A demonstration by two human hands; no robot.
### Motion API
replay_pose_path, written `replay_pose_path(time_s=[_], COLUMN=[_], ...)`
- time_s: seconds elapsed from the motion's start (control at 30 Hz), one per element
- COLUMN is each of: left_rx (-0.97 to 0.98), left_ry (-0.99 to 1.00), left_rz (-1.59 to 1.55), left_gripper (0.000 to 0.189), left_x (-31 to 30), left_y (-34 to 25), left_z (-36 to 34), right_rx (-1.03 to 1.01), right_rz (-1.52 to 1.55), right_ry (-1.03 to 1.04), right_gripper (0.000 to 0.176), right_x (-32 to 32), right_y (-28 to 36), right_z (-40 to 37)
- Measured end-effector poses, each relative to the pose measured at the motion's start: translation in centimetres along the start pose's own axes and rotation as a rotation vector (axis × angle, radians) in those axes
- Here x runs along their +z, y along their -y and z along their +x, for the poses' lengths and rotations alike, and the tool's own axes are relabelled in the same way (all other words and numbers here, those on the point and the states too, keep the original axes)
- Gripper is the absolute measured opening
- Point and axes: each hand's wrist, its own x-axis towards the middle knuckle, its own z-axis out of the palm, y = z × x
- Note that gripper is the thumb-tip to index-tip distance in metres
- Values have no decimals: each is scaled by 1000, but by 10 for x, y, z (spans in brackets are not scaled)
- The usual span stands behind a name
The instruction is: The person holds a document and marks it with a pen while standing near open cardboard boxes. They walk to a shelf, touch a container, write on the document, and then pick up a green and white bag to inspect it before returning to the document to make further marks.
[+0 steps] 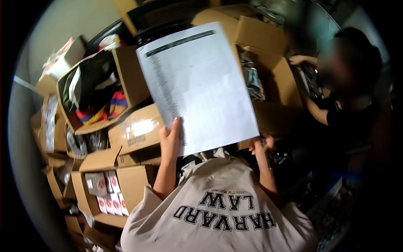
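A large white sheet of paper (205,92) with a dark header band and faint rows of print fills the middle of the head view. My left hand (170,136) pinches its lower left edge, thumb on top of the page. At the lower right corner is my right hand (262,147), its fingers closed round a dark, thin object (268,157) that I cannot make out clearly. Whether those fingers also touch the paper's corner cannot be told.
On the left, an open box holds dark and striped cloth (100,109), and another box (136,185) holds small white packs. A taped carton (138,126) lies between. Beyond the sheet is an open box (277,71) with bagged items; another person (348,80) is at right.
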Motion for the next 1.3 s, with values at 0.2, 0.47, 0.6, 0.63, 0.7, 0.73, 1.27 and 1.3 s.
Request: replay_pose_path(time_s=[0.2, 0.47, 0.6, 0.63, 0.7, 0.73, 1.27, 1.3], left_rx=[47, 45, 65, 70, 56, 69, 182, 182], left_ry=[42, 113, 140, 149, 182, 206, -207, -279], left_rz=[-82, -96, -105, -98, -82, -79, -119, -109], left_gripper=[27, 29, 28, 27, 26, 27, 18, 17], left_x=[3, 4, 9, 9, 8, 6, 17, 18], left_y=[-17, -35, -48, -49, -47, -46, -39, -41], left_z=[-11, -25, -38, -41, -46, -47, -28, -26], right_rx=[-13, -41, -55, -57, -64, -68, -12, 2], right_rz=[-8, -93, -93, -93, -102, -103, -25, 14], right_ry=[110, 50, 25, 16, -15, -28, -58, -105], right_gripper=[22, 20, 18, 18, 17, 16, 10, 10], right_x=[-13, 5, -1, -4, -11, -15, -21, -21], right_y=[-27, -4, -6, -5, -5, -4, -8, -4], right_z=[10, 14, 7, 7, 5, 6, -10, -12])
